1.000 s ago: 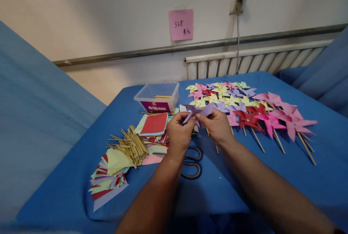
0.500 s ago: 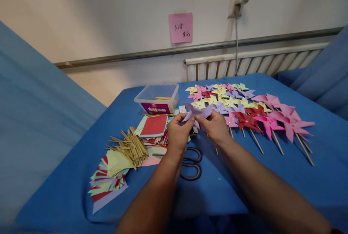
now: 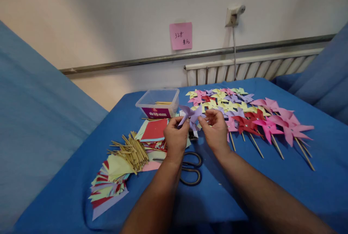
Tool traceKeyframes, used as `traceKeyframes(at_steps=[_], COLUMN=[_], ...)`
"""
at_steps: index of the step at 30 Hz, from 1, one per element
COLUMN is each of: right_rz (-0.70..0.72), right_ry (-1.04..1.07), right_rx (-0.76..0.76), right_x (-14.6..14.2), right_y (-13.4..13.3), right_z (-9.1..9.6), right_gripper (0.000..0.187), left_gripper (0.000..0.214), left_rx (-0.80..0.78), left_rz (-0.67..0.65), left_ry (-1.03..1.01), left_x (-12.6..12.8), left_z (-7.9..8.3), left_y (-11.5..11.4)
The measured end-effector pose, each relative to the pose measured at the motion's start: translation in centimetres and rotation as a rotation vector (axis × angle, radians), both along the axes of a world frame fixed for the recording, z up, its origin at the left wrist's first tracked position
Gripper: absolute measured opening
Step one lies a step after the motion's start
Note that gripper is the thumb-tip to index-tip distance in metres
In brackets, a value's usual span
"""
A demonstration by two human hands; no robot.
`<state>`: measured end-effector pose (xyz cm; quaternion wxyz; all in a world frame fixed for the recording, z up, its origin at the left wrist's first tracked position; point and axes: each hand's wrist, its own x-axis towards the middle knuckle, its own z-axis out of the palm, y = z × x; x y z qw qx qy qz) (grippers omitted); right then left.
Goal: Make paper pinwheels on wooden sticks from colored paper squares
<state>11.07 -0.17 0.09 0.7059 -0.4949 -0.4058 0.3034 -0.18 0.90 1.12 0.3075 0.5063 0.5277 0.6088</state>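
Observation:
A purple paper pinwheel (image 3: 192, 113) is held above the table, its blades folded in to a small dark spot at the centre. My left hand (image 3: 177, 138) pinches it from the left, thumb near the middle. On the other side my right hand (image 3: 217, 132) has its thumb tip at the paper's right edge, the other fingers loosely curled and apart from the thumb. Black-handled scissors (image 3: 200, 176) lie below my hands. Behind my left hand are stacked paper squares (image 3: 154, 130), red on top. A small dark box (image 3: 193, 136) is partly hidden between my hands.
Finished pinwheels on sticks (image 3: 269, 127) cover the table's right side in rows. Left are a heap of short sticks (image 3: 133, 152) and fanned cut paper (image 3: 108, 194). A clear plastic tub (image 3: 157, 98) stands at the back, near the wall and radiator (image 3: 217, 74).
My right hand has loosened from its pinch at the pinwheel's centre and shifted right. The pinwheel now shows its face, held by my left hand. The view has tilted up slightly.

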Motion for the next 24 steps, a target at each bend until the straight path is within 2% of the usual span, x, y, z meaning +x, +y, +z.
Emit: traceKeyframes(at_steps=[2, 4, 7, 10, 14, 19, 24], right_rz=[0.009, 0.133, 0.272, 0.35, 0.416, 0.415, 0.542], right_ry=[-0.113, -0.142, -0.012, 0.154, 0.282, 0.281, 0.433], right_rx=[0.069, 0.1, 0.051, 0.008, -0.002, 0.007, 0.045], right_x=[-0.4, -0.7, -1.1, -1.3, -1.1, -0.5, -0.2], right_y=[-0.5, -0.9, -1.0, -0.7, -0.5, -0.7, -0.8], right_z=[-0.2, -0.3, -0.5, -0.5, -0.2, -0.1, 0.4], right_gripper=[0.019, 0.017, 0.02, 0.022, 0.022, 0.019, 0.024], left_gripper=[0.012, 0.009, 0.01, 0.01, 0.012, 0.015, 0.016], left_rx=[0.095, 0.228, 0.445, 0.558, 0.61, 0.654, 0.622], left_rz=[0.086, 0.117, 0.093, 0.072, 0.073, 0.085, 0.076], left_ry=[0.167, 0.356, 0.605, 0.759, 0.867, 0.896, 0.888], left_x=[-0.3, -0.5, -0.6, -0.8, -1.0, -1.0, -0.9], left_z=[0.1, 0.2, 0.2, 0.2, 0.3, 0.1, 0.0], left_y=[-0.2, -0.4, -0.8, -0.9, -0.8, -0.9, -0.9])
